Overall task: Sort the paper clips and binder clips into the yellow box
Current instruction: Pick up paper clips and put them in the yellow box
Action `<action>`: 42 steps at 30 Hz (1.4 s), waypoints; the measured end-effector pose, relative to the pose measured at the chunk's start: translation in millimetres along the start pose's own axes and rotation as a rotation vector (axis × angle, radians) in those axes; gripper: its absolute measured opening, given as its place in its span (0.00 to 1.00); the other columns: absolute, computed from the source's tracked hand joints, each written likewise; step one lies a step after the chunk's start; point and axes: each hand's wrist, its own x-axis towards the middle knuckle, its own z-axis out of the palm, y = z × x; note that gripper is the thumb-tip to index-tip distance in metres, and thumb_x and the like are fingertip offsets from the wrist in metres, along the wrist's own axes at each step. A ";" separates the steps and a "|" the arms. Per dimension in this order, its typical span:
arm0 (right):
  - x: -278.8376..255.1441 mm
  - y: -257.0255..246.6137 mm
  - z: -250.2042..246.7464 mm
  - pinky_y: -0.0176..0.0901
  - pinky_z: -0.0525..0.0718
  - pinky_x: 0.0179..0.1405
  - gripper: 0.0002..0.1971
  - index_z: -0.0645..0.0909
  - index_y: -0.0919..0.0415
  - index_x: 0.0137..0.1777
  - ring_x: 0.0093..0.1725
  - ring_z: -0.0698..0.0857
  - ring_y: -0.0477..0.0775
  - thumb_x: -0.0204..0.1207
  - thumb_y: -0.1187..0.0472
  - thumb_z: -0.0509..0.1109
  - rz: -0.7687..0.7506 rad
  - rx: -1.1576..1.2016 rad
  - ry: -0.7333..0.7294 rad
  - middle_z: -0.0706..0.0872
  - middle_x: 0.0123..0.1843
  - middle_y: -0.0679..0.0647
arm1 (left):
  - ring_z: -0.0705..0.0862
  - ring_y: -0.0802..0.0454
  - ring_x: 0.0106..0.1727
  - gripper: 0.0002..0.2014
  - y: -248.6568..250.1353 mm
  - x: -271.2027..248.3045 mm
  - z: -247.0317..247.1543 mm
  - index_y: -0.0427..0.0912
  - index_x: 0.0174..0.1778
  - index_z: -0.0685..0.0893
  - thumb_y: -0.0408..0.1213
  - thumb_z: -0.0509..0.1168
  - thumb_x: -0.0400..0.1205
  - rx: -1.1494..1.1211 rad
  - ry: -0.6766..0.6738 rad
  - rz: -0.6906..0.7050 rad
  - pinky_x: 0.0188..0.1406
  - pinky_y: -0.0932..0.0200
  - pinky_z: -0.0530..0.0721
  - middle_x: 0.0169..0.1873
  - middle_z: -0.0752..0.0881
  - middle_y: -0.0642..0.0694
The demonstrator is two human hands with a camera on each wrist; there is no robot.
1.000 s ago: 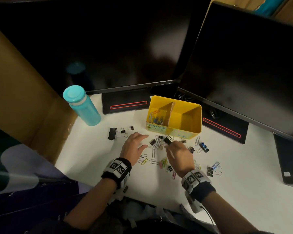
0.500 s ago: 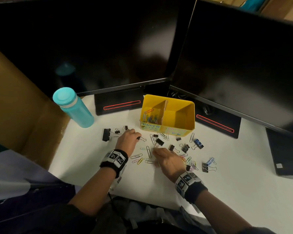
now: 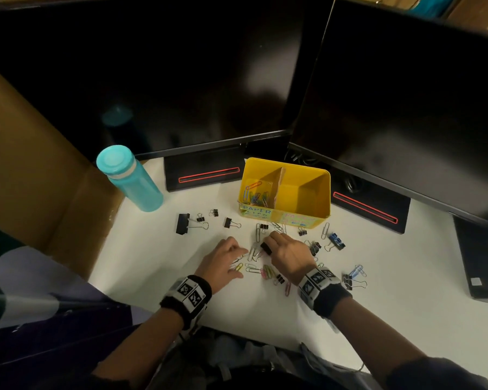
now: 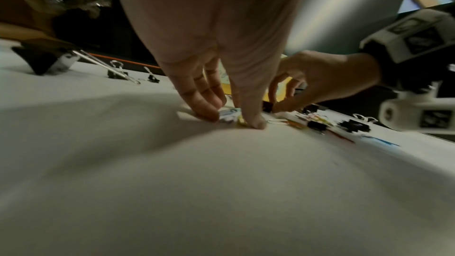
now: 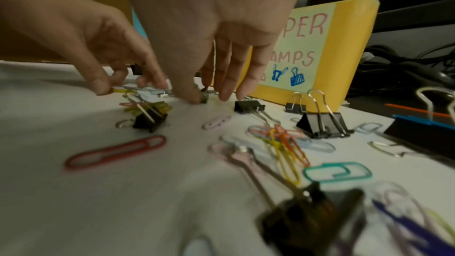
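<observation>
One black binder clip [image 3: 266, 247] inside the right grip [image 3: 289, 256]

Office workstation: two monitors [image 3: 181, 74] side by side (screens dark) on white counter [image 3: 265, 319], cables [image 5: 403, 69] behind, bottle [image 3: 135, 181], stationery clips [image 3: 182, 223] strewn about.

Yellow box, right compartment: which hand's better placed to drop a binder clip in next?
Right. The right hand already pinches a small black binder clip and sits just in front of the yellow box. The left hand is further left, fingertips on paper clips on the desk.
</observation>
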 end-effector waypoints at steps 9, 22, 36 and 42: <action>-8.5 15.0 -12.0 0.47 0.83 0.29 0.18 0.77 0.62 0.53 0.39 0.82 0.59 0.69 0.51 0.72 0.219 0.120 0.020 0.81 0.47 0.56 | 0.82 0.50 0.46 0.20 3.5 -4.6 7.5 0.41 0.59 0.81 0.37 0.75 0.72 -0.029 0.224 0.014 0.41 0.51 0.85 0.51 0.81 0.46; -49.5 0.4 6.8 0.43 0.80 0.22 0.13 0.85 0.54 0.54 0.38 0.80 0.53 0.76 0.49 0.66 -0.036 0.213 0.056 0.81 0.42 0.53 | 0.77 0.59 0.47 0.31 -10.4 -10.3 -6.5 0.52 0.63 0.80 0.42 0.81 0.63 -0.173 -0.074 -0.010 0.41 0.63 0.80 0.51 0.73 0.57; -57.7 24.0 3.0 0.46 0.82 0.24 0.10 0.82 0.60 0.47 0.31 0.82 0.56 0.71 0.57 0.76 0.249 0.210 0.166 0.84 0.40 0.54 | 0.79 0.53 0.32 0.16 -7.5 -8.5 -8.0 0.44 0.49 0.83 0.28 0.76 0.68 -0.206 0.098 -0.099 0.38 0.52 0.86 0.36 0.78 0.51; -69.8 11.7 19.0 0.49 0.83 0.38 0.09 0.84 0.57 0.39 0.35 0.82 0.49 0.63 0.56 0.79 0.284 0.478 -0.138 0.86 0.36 0.48 | 0.82 0.53 0.33 0.17 -14.3 -20.9 -9.1 0.45 0.44 0.81 0.27 0.79 0.65 -0.210 -0.012 -0.219 0.33 0.65 0.81 0.36 0.83 0.47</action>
